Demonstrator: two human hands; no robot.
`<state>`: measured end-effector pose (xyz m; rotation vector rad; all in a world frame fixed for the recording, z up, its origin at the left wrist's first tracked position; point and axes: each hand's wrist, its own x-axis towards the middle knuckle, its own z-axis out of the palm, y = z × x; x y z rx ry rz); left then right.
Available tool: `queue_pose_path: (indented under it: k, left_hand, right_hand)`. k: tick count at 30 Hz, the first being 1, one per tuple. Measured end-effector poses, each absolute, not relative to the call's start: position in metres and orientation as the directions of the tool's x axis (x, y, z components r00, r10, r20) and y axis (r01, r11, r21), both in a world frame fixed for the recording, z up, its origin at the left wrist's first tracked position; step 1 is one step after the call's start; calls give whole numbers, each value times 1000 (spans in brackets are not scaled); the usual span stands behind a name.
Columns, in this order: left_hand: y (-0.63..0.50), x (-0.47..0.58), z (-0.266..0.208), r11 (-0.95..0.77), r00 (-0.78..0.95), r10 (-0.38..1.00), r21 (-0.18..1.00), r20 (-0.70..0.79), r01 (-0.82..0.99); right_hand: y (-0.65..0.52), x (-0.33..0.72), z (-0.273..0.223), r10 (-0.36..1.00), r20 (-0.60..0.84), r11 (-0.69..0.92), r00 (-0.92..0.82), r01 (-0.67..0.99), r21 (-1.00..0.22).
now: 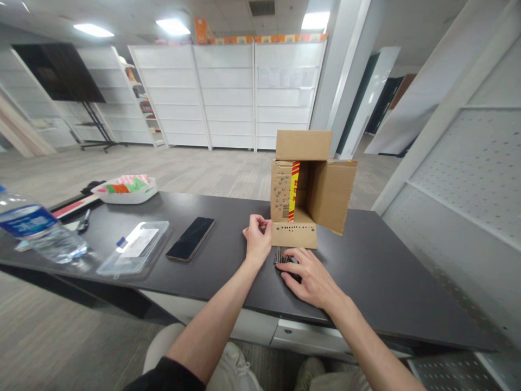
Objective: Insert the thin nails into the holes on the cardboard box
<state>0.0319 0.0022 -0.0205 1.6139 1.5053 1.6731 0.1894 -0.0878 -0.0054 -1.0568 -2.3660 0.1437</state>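
A cardboard box (318, 187) lies on its side on the dark table, its opening facing me with flaps spread. Its left flap (280, 190) is dotted with small grey round heads; the bottom flap (301, 239) has a row of small dark holes. Just left of the bottom flap is my left hand (258, 239), thumb and fingertips pinched together; anything between them is too small to make out. Spread fingers of my right hand (307, 277) rest over the right side of a row of thin, dark, nail-like pieces (280, 255) in front of that flap.
On the left of the table (228, 260) lie a black phone (190, 239) and a clear plastic case (136, 250). Farther left are a water bottle (40, 225), a pen (84, 221) and a white basket (126, 196) with colourful packets. A perforated panel (468, 163) stands at the right.
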Motion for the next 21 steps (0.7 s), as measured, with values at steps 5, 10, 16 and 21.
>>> queue_pose_path:
  k: [5,10,16,21]
  left_hand:
    - [2,32,-20,-371,-274,825,840,494,395]
    - [2,32,-20,-368,-272,829,843,489,392]
    - [3,31,-22,-367,-276,831,849,482,379]
    - [3,31,-23,-367,-277,830,848,484,382]
  right_hand:
    - [-88,189,-5,713,418,693,-563,660,-291]
    - [-88,190,-4,713,412,694,-567,655,-299]
    - [-88,189,-3,719,401,689,-568,661,-297]
    - [-88,188,-1,723,395,686,-567,658,-311]
